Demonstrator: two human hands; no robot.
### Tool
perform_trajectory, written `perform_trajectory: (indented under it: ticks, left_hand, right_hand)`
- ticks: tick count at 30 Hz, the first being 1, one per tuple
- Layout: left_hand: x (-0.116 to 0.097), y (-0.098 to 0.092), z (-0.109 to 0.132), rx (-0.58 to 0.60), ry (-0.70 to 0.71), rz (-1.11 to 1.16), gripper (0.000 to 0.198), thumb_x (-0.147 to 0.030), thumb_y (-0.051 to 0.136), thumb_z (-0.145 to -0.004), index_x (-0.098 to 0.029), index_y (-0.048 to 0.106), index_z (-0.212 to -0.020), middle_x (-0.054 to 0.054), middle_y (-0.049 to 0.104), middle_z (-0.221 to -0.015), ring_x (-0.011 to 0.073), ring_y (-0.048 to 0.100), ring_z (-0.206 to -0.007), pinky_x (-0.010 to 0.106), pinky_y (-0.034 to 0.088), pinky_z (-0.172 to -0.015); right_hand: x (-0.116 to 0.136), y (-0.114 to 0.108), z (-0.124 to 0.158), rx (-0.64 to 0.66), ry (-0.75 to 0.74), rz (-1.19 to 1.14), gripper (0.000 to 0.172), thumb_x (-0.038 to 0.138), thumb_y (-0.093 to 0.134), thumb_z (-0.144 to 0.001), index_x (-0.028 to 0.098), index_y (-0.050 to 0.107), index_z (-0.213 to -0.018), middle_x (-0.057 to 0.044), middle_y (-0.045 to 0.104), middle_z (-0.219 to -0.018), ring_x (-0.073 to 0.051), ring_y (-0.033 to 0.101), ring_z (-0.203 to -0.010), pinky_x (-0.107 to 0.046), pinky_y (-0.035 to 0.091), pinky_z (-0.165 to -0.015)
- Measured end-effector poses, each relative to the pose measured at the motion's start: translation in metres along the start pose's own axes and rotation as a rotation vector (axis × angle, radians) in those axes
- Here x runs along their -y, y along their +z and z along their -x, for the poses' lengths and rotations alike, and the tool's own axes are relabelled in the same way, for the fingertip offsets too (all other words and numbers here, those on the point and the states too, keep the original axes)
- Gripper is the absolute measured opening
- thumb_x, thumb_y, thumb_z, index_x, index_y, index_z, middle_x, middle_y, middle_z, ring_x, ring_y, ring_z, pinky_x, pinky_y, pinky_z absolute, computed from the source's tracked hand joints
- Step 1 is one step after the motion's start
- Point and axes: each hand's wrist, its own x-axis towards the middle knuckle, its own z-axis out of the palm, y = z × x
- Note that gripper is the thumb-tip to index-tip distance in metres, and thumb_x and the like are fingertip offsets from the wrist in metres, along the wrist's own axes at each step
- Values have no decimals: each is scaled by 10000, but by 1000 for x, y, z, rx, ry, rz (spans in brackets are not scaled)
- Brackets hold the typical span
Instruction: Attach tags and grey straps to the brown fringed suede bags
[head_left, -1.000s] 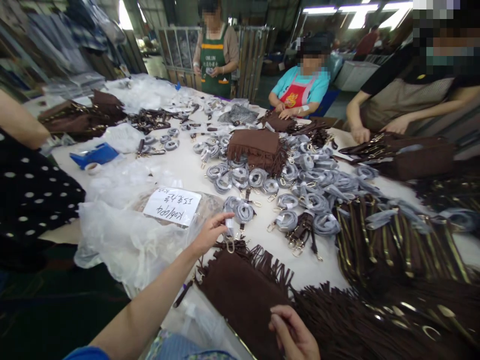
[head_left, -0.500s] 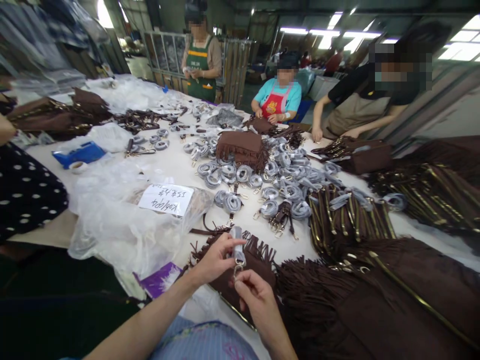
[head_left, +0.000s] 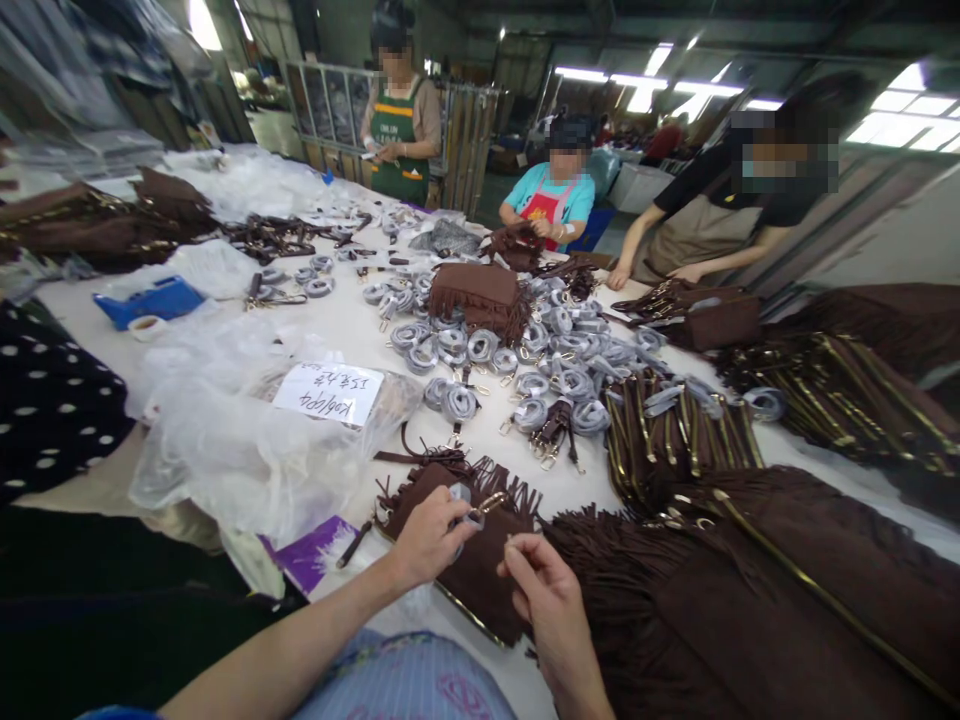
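My left hand (head_left: 424, 538) is closed around the end of a strap (head_left: 460, 493) wrapped in grey film. A gold snap hook (head_left: 492, 502) sticks out from its fingers to the right. My right hand (head_left: 553, 595) is apart from the strap, thumb and fingertips pinched; whether something small sits between them is too fine to make out. Beneath both hands lies a brown fringed bag (head_left: 487, 575) with a gold zip along its near edge. A thin dark strap (head_left: 409, 457) runs at the bag's far side.
Coiled grey-wrapped straps (head_left: 574, 383) and a fringed bag (head_left: 474, 290) cover the table's middle. Brown bags (head_left: 787, 590) are heaped at the right. Clear plastic bags (head_left: 247, 440) with a handwritten label (head_left: 328, 393) lie left. Several co-workers stand or sit around the table.
The hook, earlier hanging down between both hands, now points up and right from my left hand. My right hand has moved off it, to the right. A short dark piece now shows left of the bag.
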Motion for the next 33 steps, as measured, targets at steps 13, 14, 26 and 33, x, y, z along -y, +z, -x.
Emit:
perform_trajectory:
  ticks: [13,14,26,33]
  left_hand:
    - [-2,17,5,-147,178,-115,164,-169,514,-869,-200,674,-888,58,466,-927,201,478,-897,293,427,-778]
    - [-3,18,5,-146,189,-92,184,-156,503,-866,-201,678,-900,60,466,-930,201,479,-904,295,430,-785]
    - [-7,24,3,14,92,279,450,-51,481,-728,-209,701,-1087,64,513,-971,196,510,-977,325,436,-922]
    - [-6,22,1,137,68,406,467,-118,457,-798,-234,663,-1201,51,525,-1000,188,514,-1006,328,412,-958]
  right_hand:
    - [-19,8,-8,-116,-168,434,238,426,647,-774,191,685,-782,-12,658,-656,-171,581,-595,-258,463,-570]
    - [-22,8,-10,-110,-159,351,245,430,663,-767,188,670,-806,-15,666,-679,-173,598,-614,-261,483,-588]
    - [-44,2,-8,-59,-111,3,420,444,770,-693,182,631,-991,-2,640,-728,-150,575,-615,-263,492,-588]
    - [-46,2,-7,-57,-137,-56,413,437,773,-704,207,598,-998,38,574,-642,-139,552,-564,-256,492,-558]
